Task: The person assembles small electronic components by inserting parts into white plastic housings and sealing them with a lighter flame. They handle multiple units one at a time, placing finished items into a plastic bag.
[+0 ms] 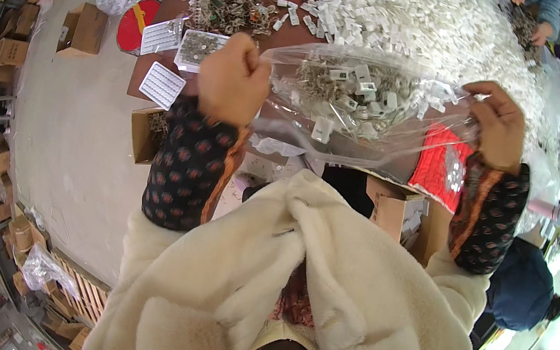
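Right now both your hands grip one clear plastic bag [362, 111] above the table [297, 37]: left hand [231, 80] fisted on its left edge, right hand [500, 125] pinching its right. Inside lie small white and metal pieces, too many to count.

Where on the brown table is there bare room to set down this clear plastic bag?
Bare strip of brown table between the metal-parts pile and the clear plastic bag held by left hand and right hand. White plastic pieces crowd the rest.
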A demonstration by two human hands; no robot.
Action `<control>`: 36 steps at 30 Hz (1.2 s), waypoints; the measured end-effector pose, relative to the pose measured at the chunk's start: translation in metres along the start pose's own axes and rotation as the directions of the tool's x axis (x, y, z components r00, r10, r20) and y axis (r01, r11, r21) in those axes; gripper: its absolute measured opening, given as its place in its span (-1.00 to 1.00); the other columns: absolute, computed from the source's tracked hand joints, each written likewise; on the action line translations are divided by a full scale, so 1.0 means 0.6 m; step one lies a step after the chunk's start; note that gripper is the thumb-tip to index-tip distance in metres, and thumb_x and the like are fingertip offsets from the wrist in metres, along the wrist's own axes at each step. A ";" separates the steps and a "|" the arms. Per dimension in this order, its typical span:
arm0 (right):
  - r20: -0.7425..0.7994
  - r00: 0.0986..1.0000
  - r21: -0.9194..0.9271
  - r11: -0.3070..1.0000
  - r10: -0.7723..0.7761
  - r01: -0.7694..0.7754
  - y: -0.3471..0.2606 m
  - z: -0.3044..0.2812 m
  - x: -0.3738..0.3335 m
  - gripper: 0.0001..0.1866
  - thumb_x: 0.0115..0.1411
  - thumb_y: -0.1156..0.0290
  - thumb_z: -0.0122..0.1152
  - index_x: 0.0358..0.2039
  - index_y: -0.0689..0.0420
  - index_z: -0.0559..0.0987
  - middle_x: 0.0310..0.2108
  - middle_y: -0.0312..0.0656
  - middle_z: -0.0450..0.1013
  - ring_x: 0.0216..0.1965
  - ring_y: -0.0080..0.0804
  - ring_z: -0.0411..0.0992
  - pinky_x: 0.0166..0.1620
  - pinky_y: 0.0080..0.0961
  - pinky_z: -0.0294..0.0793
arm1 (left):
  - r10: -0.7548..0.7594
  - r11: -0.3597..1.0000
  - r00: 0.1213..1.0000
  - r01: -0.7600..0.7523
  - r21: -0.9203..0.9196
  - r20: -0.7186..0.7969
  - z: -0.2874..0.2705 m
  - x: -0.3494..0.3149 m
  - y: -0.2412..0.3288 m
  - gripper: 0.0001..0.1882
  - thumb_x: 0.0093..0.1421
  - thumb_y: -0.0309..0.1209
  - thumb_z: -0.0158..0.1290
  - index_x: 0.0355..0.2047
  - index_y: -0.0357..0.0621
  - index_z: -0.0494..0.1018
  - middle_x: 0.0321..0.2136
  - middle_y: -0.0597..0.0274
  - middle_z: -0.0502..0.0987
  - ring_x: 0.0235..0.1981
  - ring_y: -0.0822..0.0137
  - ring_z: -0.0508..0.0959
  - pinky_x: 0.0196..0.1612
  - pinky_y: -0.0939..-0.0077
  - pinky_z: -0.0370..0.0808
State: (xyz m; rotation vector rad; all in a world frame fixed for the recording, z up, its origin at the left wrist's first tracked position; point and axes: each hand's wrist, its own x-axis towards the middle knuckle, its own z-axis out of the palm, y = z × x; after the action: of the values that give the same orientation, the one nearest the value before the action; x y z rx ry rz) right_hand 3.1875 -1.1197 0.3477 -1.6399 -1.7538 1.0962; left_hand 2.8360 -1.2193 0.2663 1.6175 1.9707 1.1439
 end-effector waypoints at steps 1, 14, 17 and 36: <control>-0.012 1.000 0.016 1.000 0.002 -0.002 0.027 0.004 -0.020 -0.81 0.16 0.52 0.13 -0.21 0.14 0.61 -0.65 -0.35 0.44 -0.76 -0.71 0.26 -0.67 -0.67 0.18 | 0.042 0.998 0.999 -0.042 0.043 0.012 0.019 0.006 -0.009 -0.83 0.06 -0.46 0.15 -0.49 -0.14 0.33 -0.68 0.10 0.43 -0.61 0.02 0.51 -0.50 0.16 0.42; -0.069 0.946 -0.103 0.941 0.317 -0.323 0.210 0.062 -0.062 -0.76 0.07 0.48 0.05 -0.30 0.10 0.66 -0.67 -0.19 0.48 -0.75 -0.45 0.42 -0.62 -0.48 0.40 | -0.088 0.996 0.673 0.056 0.068 0.734 0.140 -0.056 -0.040 -0.63 0.09 -0.42 0.15 -0.11 -0.29 0.36 -0.51 -0.05 0.55 -0.43 0.04 0.61 -0.26 0.23 0.54; -0.103 0.916 -0.018 0.920 0.389 -0.393 0.212 0.044 -0.051 -0.76 0.08 0.50 0.06 -0.29 0.09 0.67 -0.64 -0.27 0.48 -0.75 -0.55 0.38 -0.65 -0.55 0.37 | -0.275 0.917 0.665 0.399 -0.018 0.694 0.108 -0.015 -0.049 -0.70 0.11 -0.50 0.11 -0.14 -0.33 0.39 -0.54 0.07 0.55 -0.53 0.27 0.60 -0.41 0.41 0.56; -0.047 0.979 0.312 0.928 -0.200 0.205 0.396 0.101 -0.078 -0.05 0.03 0.45 0.31 0.38 0.02 -0.01 0.04 0.00 0.39 0.00 -0.15 0.41 0.01 -0.23 0.42 | 0.311 0.815 0.920 -0.130 -0.565 0.237 0.305 -0.110 -0.180 -0.72 0.01 -0.47 0.30 -0.23 -0.18 0.57 -0.07 0.02 0.56 0.10 0.16 0.48 0.10 0.34 0.45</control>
State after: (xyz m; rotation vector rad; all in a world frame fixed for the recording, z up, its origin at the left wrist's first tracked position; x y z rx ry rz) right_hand 3.2823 -1.1897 0.1275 -1.2417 -1.5989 1.1916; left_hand 2.9127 -1.2166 0.0572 1.6121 1.1302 1.2771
